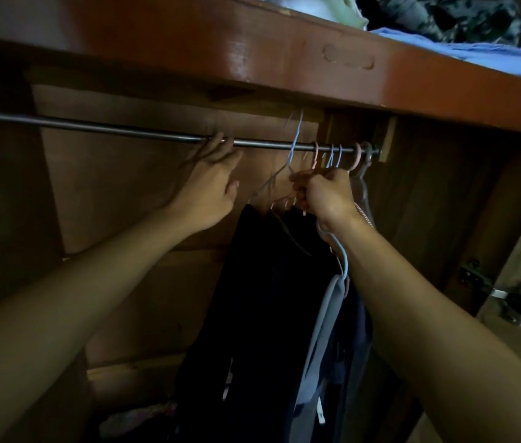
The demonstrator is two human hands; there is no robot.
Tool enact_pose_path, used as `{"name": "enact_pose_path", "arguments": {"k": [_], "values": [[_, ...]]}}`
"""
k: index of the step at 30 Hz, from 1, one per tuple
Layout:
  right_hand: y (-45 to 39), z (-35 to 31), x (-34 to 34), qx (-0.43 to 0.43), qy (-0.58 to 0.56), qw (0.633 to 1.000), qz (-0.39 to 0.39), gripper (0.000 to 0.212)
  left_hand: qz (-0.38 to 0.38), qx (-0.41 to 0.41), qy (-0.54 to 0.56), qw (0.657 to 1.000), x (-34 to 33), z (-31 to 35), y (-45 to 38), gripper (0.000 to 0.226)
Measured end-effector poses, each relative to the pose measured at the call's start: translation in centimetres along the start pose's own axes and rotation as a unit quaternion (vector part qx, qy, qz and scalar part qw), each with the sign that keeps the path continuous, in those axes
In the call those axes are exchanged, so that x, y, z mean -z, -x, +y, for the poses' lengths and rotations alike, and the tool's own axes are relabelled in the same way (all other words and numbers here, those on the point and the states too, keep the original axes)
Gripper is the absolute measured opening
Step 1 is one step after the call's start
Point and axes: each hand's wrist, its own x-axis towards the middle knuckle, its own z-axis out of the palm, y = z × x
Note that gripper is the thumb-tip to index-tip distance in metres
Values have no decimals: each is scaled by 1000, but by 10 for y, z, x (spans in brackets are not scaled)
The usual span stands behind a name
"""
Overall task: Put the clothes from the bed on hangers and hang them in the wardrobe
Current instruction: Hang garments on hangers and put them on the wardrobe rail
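— What's in front of you?

— The wardrobe (252, 52), its shelf edge above both my hands and the rail (92, 126) running left to right under it. Below my right hand hangs dark clothing (252, 298), with a grey garment (323, 330) beside it, under my wrist.

— And your hands?

— My left hand (211, 187) is relaxed, fingers straight, the fingertips (217, 140) resting up against the rail and holding nothing. My right hand (323, 196) is closed round a bunch of hangers just under the rail. Which of them carry the clothes, I can't make out in this light.

— Is the load on the rail yet?

— Not all of it, I'd say. One blue hanger (294, 148) pokes its hook up past the rail, just left of my right hand, and looks unhooked. Other hooks (335, 155) already sit on the rail straight above my right hand, out toward its right end.

— So what does the next move depend on?

— The rail lies crosswise, directly above my right hand and very near it. That hand is the closer one to the loose hook, so it's a short lift up and over; my left hand, further left along the rail, only steadies.
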Motion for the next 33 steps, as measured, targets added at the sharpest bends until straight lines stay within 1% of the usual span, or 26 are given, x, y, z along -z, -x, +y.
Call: {"name": "enact_pose_path", "arguments": {"k": [3, 6, 9, 14, 17, 18, 21, 24, 28, 31, 33], "values": [[-21, 3, -4, 9, 42, 999, 15, 27, -24, 0, -35, 999, -7, -5, -10, 65], [-37, 10, -13, -6, 74, 997, 20, 17, -53, 7, -60, 997, -16, -8, -18, 72], [-49, 22, -17, -22, 91, 995, 24, 25, -72, 14, -68, 995, -24, -11, -22, 74], [-56, 34, -16, -31, 94, 995, 20, 25, -74, 12, -51, 996, -31, -13, -21, 73], [-55, 35, -16, -27, 109, 993, 29, 34, -72, 16, -47, 996, -32, -13, -21, 72], [-55, 37, -15, -26, 119, 992, 32, 33, -72, 17, -43, 996, -33, -13, -21, 72], [-50, 43, -13, -29, 172, 984, 31, 21, -73, 27, -28, 997, -36, -10, -19, 72], [-43, 50, -10, -30, 216, 976, 30, 19, -79, 36, -3, 996, -36, -6, -14, 71], [-41, 48, -5, -50, 230, 972, 9, 17, -101, 54, 52, 992, -34, 2, -5, 70], [-41, 42, 2, -29, 299, 954, -11, 20, -128, 55, 76, 987, -29, 10, -2, 69], [-39, 36, 6, -17, 371, 928, -31, 25, -143, 54, 84, 985, -24, 16, -4, 68]]}}
